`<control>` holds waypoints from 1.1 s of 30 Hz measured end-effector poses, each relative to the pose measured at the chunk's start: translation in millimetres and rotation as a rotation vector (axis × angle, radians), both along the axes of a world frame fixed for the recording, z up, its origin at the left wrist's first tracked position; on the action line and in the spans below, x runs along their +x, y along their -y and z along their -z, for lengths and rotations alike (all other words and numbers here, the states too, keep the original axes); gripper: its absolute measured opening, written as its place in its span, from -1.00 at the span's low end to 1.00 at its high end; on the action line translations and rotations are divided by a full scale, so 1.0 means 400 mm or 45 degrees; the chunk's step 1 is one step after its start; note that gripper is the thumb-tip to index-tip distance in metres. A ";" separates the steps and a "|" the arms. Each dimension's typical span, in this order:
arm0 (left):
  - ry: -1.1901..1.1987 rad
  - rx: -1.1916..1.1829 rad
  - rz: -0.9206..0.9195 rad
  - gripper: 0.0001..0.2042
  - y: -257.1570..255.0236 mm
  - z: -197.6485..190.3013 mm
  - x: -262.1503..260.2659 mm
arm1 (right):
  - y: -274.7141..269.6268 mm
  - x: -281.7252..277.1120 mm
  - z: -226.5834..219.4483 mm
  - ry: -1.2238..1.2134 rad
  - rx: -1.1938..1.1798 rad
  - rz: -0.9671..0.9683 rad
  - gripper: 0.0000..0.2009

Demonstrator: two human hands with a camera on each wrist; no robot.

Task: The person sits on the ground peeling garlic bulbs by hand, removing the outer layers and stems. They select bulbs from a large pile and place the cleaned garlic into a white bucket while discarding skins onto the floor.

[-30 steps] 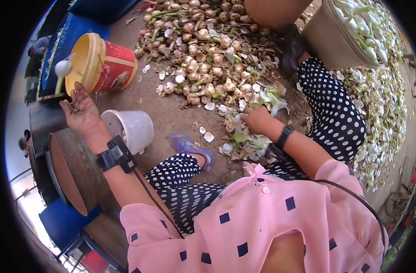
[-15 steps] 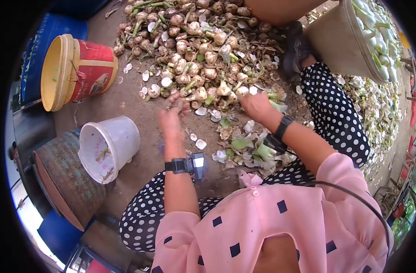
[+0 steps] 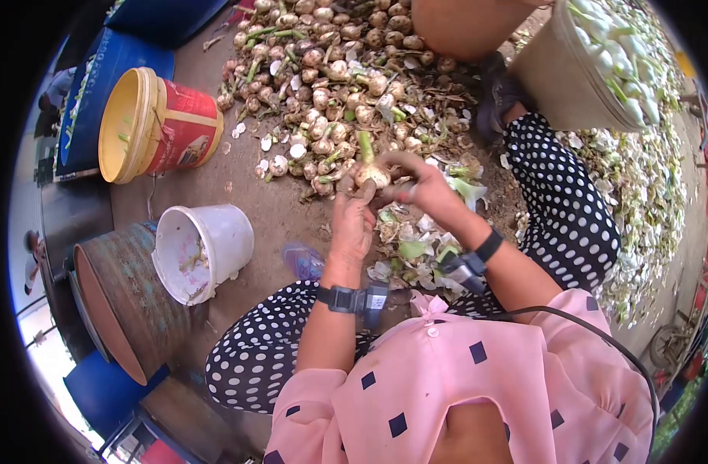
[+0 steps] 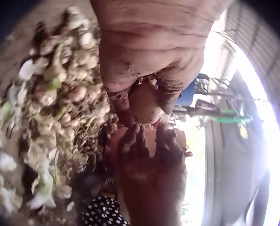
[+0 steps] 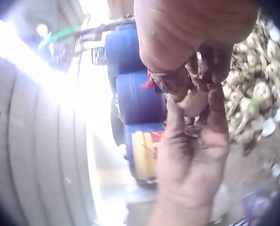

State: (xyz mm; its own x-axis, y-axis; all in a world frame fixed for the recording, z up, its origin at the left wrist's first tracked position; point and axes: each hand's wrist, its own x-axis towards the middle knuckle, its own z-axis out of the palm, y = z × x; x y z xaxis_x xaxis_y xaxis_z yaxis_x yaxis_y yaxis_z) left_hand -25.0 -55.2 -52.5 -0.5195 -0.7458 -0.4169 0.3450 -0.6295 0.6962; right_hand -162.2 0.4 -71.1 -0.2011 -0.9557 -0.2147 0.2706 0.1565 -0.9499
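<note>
In the head view a garlic bulb (image 3: 372, 176) with a short green stalk stands upright between the two hands, at the near edge of a heap of unpeeled garlic (image 3: 323, 100). My left hand (image 3: 352, 224) holds it from the left with thumb and fingers. From the right, my right hand (image 3: 430, 189) curls its fingers against the bulb's side. The left wrist view shows the pale bulb (image 4: 145, 102) pinched by the left hand, right fingertips just at its lower end. Fingers partly cover the bulb (image 5: 195, 103) in the right wrist view.
A yellow and red bucket (image 3: 188, 124) and a white bucket (image 3: 234, 240) stand at the left. Beside them is a rusty drum (image 3: 133, 286). At the upper right, a pale bucket (image 3: 555, 77) holds peeled garlic. Peeled skins (image 3: 416, 240) lie near the right knee.
A second ago my left hand was open by the yellow bucket, a white bulb in the air at its rim. It came back to the heap, and both hands now hold another bulb.
</note>
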 end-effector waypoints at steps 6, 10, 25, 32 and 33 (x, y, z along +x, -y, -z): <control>0.836 -1.594 0.226 -0.48 -0.051 -0.132 0.023 | -0.072 0.005 -0.147 0.453 0.120 0.159 -0.60; 0.981 -1.732 0.158 -0.43 -0.110 -0.202 0.048 | -0.101 0.028 -0.196 0.362 -0.077 0.067 -0.63; 0.167 -0.547 0.073 -0.53 -0.182 -0.237 0.076 | -0.169 0.051 -0.236 -0.052 -0.219 -0.017 -0.77; 0.444 -0.021 0.299 -0.51 -0.164 -0.245 0.102 | -0.165 -0.003 -0.240 0.116 0.113 -0.296 -0.83; 0.371 -0.293 0.438 -0.60 -0.131 -0.197 0.131 | -0.172 -0.006 -0.257 0.072 0.044 -0.208 -0.83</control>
State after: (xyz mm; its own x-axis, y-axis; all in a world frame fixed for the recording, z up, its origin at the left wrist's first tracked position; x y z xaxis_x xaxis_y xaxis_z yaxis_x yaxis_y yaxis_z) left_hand 27.2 -2.9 26.4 -0.6379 -0.6417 -0.4258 -0.0847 -0.4911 0.8670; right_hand -164.6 69.4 31.8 -0.0305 -0.9665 -0.2550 0.2916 0.2354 -0.9271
